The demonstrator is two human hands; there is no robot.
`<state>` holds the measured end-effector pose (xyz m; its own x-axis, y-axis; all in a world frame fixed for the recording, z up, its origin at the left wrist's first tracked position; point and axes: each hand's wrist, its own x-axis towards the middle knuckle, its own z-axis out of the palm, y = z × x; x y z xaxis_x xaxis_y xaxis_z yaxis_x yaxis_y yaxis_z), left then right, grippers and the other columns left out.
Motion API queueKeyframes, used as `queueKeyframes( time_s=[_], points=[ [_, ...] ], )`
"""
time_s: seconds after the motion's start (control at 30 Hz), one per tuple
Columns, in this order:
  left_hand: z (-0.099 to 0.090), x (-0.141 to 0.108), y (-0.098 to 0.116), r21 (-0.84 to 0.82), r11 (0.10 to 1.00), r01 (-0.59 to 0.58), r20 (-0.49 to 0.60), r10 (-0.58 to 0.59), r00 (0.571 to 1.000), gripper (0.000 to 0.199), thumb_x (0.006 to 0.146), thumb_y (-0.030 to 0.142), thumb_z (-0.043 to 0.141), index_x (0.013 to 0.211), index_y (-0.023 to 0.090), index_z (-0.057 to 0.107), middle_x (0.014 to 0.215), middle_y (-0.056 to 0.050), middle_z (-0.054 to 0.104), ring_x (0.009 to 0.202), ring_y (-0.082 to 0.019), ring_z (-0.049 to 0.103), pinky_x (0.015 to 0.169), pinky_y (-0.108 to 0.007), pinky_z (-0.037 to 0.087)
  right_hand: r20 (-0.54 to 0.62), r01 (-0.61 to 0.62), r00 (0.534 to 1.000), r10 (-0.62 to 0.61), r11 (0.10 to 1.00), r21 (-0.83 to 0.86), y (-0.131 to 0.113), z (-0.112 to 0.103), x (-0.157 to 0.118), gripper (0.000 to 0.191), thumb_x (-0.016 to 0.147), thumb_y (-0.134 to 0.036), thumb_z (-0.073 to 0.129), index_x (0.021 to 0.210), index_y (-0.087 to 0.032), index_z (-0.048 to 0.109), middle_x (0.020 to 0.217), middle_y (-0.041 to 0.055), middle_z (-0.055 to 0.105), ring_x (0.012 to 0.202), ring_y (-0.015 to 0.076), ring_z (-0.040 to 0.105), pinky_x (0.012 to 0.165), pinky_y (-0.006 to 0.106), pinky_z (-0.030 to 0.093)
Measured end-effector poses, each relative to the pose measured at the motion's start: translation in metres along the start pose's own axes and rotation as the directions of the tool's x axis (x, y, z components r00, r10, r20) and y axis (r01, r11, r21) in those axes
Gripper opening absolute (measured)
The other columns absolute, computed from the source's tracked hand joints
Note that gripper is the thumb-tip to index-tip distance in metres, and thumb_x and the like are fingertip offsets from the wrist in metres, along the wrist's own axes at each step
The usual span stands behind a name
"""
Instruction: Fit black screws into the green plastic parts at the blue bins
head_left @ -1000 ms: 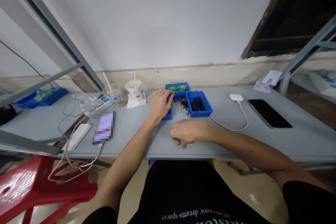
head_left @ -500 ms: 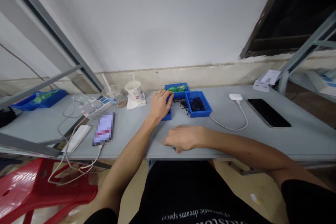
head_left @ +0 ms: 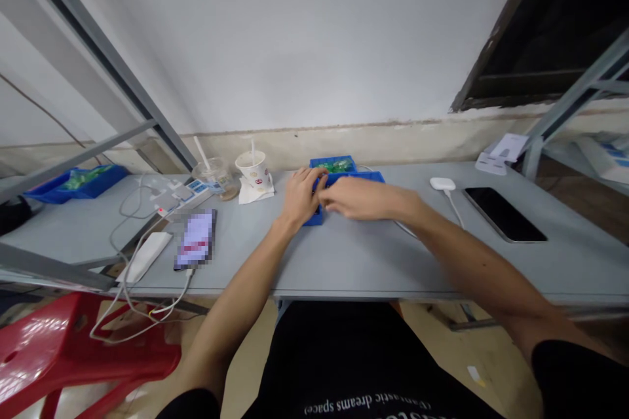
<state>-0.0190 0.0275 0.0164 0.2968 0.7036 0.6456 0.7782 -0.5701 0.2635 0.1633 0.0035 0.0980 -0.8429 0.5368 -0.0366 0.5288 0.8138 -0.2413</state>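
Observation:
My left hand [head_left: 301, 198] rests curled over the rim of a small blue plastic bin [head_left: 313, 217], most of which it hides. My right hand [head_left: 362, 199] lies across the bins just to its right, fingertips almost touching my left hand. Whether those fingers hold anything is hidden. Beneath my right hand, a second blue bin [head_left: 366, 177] shows only its far rim, and the dark small parts are covered. Behind both hands stands a blue bin of green parts [head_left: 333, 163].
On the grey table are a paper cup [head_left: 253, 169], a clear cup [head_left: 211, 173], a power strip [head_left: 184, 196] with tangled cables, a pixelated phone [head_left: 195, 240], a white power bank [head_left: 145, 256], a white charger [head_left: 442, 184] and a black phone [head_left: 504, 214]. A red stool [head_left: 73, 347] stands lower left.
My right hand has moved from the table's front edge up and left onto the bins, covering the dark parts and the right bin. My left hand has stayed in place.

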Motion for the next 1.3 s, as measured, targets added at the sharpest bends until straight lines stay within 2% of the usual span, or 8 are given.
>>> queueKeyframes(
  time_s=[0.13,0.23,0.47,0.63,0.83,0.97,1.13,1.3],
  points=[
    [0.000,0.000,0.001,0.012,1.000,-0.017,-0.006,0.017,1.000,0.032,0.110,0.037,0.043,0.128,0.022,0.064,0.114,-0.009,0.075,0.107,-0.025,0.065,0.095,-0.039,0.047,-0.332,-0.064,0.939,0.090,0.994,0.089,0.033,-0.015,0.003,0.021,0.096,-0.014,0.053,0.098,-0.020,0.074,0.096,0.0053,0.076,0.089,0.0198,0.065,0.078,0.030,0.040],
    [0.000,-0.001,0.000,-0.008,0.999,-0.032,-0.026,0.032,0.999,0.033,0.110,0.040,0.044,0.129,0.021,0.064,0.112,-0.008,0.075,0.103,-0.025,0.065,0.094,-0.039,0.047,-0.424,-0.053,0.901,0.091,0.993,0.101,0.043,-0.012,0.008,0.021,0.094,-0.013,0.056,0.097,-0.019,0.075,0.100,0.0053,0.077,0.096,0.0206,0.066,0.083,0.030,0.040],
    [-0.001,0.000,-0.003,0.025,0.999,-0.041,-0.015,0.042,0.999,0.043,0.114,0.043,0.032,0.122,0.022,0.068,0.109,-0.008,0.076,0.102,-0.025,0.063,0.092,-0.039,0.045,-0.400,-0.130,0.908,0.123,0.991,0.010,0.044,-0.007,0.011,0.021,0.101,-0.021,0.054,0.097,-0.020,0.074,0.094,0.0062,0.076,0.090,0.0210,0.063,0.078,0.030,0.035],
    [-0.001,0.001,-0.004,0.059,0.997,-0.048,0.008,0.047,0.999,0.049,0.114,0.045,0.028,0.107,0.023,0.072,0.101,-0.008,0.075,0.099,-0.025,0.063,0.090,-0.040,0.045,-0.381,-0.198,0.910,0.165,0.979,-0.050,0.046,0.002,0.017,0.028,0.107,-0.025,0.046,0.096,-0.019,0.070,0.092,0.0087,0.073,0.083,0.0208,0.059,0.072,0.032,0.029],
    [-0.001,0.001,-0.004,0.042,0.998,-0.048,-0.030,0.050,0.998,0.042,0.112,0.048,0.038,0.109,0.022,0.070,0.102,-0.007,0.075,0.099,-0.024,0.064,0.089,-0.038,0.045,-0.397,-0.247,0.887,0.237,0.969,0.028,0.041,0.005,0.022,0.031,0.109,-0.028,0.043,0.093,-0.019,0.068,0.089,0.0081,0.072,0.079,0.0196,0.058,0.071,0.031,0.029],
    [0.003,0.000,-0.007,0.052,0.996,-0.073,-0.073,0.076,0.994,0.040,0.113,0.045,0.038,0.106,0.021,0.070,0.098,-0.007,0.075,0.096,-0.024,0.064,0.087,-0.038,0.044,-0.407,-0.205,0.891,0.200,0.978,0.032,0.042,0.001,0.018,0.030,0.107,-0.032,0.045,0.090,-0.019,0.067,0.085,0.0067,0.071,0.079,0.0198,0.058,0.072,0.031,0.031],
    [0.005,0.001,-0.007,0.068,0.994,-0.088,-0.075,0.093,0.993,0.039,0.113,0.043,0.040,0.103,0.021,0.071,0.095,-0.007,0.074,0.093,-0.024,0.063,0.084,-0.038,0.042,-0.421,-0.005,0.906,0.052,0.994,0.111,0.046,-0.004,0.013,0.014,0.099,-0.018,0.051,0.103,-0.021,0.065,0.087,0.0023,0.071,0.081,0.0178,0.059,0.073,0.028,0.034],
    [0.004,0.000,-0.007,0.065,0.993,-0.094,-0.084,0.100,0.991,0.035,0.112,0.040,0.044,0.103,0.021,0.072,0.092,-0.006,0.074,0.092,-0.023,0.063,0.085,-0.037,0.041,-0.439,-0.059,0.892,0.105,0.991,0.117,0.046,-0.001,0.015,0.013,0.098,-0.016,0.051,0.093,-0.021,0.062,0.081,0.0021,0.068,0.077,0.0170,0.056,0.072,0.028,0.033]
  ],
)
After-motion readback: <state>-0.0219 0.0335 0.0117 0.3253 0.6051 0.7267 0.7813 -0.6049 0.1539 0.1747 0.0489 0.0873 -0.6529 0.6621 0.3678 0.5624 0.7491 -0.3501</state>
